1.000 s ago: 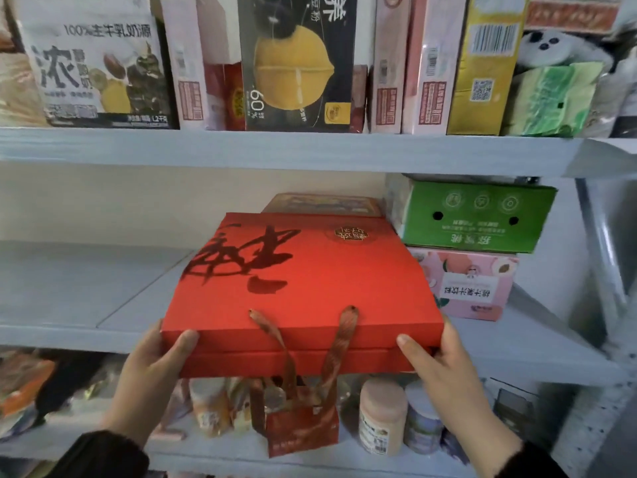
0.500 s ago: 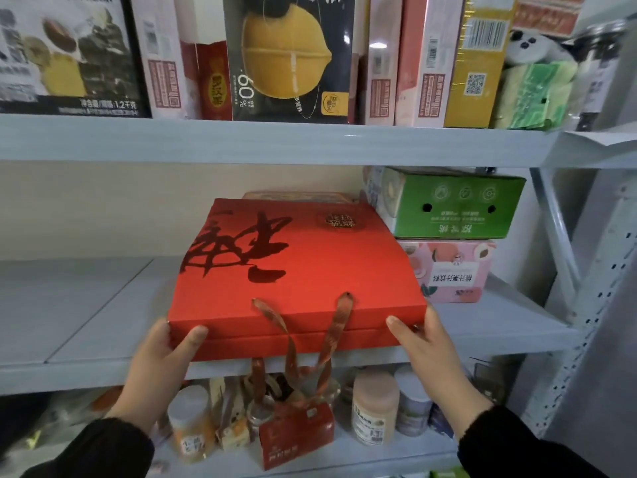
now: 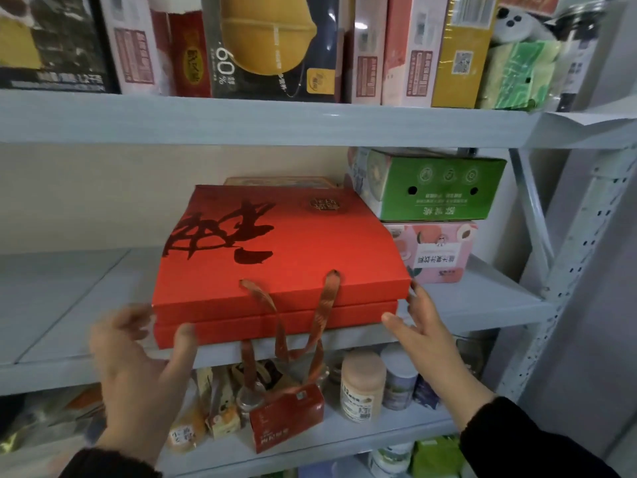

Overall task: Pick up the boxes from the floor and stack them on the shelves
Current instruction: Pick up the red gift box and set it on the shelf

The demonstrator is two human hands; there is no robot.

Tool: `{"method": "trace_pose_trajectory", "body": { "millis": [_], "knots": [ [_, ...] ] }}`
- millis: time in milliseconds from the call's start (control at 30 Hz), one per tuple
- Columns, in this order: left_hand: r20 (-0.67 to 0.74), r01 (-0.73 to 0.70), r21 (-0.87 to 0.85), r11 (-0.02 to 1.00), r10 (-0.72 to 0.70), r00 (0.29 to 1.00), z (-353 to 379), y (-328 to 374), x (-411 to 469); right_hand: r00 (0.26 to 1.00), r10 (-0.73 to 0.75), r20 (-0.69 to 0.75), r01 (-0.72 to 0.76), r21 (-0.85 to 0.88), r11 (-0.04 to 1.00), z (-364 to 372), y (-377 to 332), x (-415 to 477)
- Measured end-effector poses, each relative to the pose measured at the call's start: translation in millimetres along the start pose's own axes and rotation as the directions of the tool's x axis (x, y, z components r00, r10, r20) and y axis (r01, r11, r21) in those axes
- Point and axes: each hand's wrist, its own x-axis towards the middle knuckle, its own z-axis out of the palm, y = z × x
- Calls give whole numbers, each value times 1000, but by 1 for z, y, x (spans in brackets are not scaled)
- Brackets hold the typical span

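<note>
Resting flat on the middle shelf [image 3: 69, 322]: the red box [image 3: 275, 257], dark brush lettering on the lid, front edge about level with the shelf lip. Its two ribbon handles [image 3: 324, 305] hang over the lip, down in front of the lower shelf [image 3: 344, 439]. My left hand [image 3: 138, 367] is open, fingers spread, at the box's front-left corner. The thumb lies against the front face; the other fingers are blurred, so I can't tell if they touch. My right hand [image 3: 424, 329] is open too, fingers straight, at the front-right corner, fingertips on or just beside the edge, can't tell which. Neither hand grips anything. Behind the red box a flat box [image 3: 282, 182] shows only its top. Just right of it, a green box [image 3: 437, 191] sits on a pink box [image 3: 434, 253]. The upper shelf [image 3: 241, 122] is packed with upright boxes. The lower shelf carries jars [image 3: 362, 384], a small red carton [image 3: 286, 422] and snack packs.
</note>
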Motion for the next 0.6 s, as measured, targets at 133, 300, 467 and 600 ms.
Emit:
{"method": "trace_pose_trajectory", "body": {
  "millis": [133,300,467,600],
  "knots": [
    [463,-476,-47,878,441,768,60,33,-43,997,46,-56,-59,-254,965,-40,13,-29],
    [840,-616,-106,781,402,365,166,39,-124,987,91,-130,-158,-739,656,-110,63,-96],
    [957,-696,-163,700,283,61,243,76,-217,895,286,-342,-432,-823,368,-194,97,-209],
    [946,-673,-283,684,314,-79,269,127,-303,793,356,-494,-592,-764,258,-259,108,-306]
  ]
}}
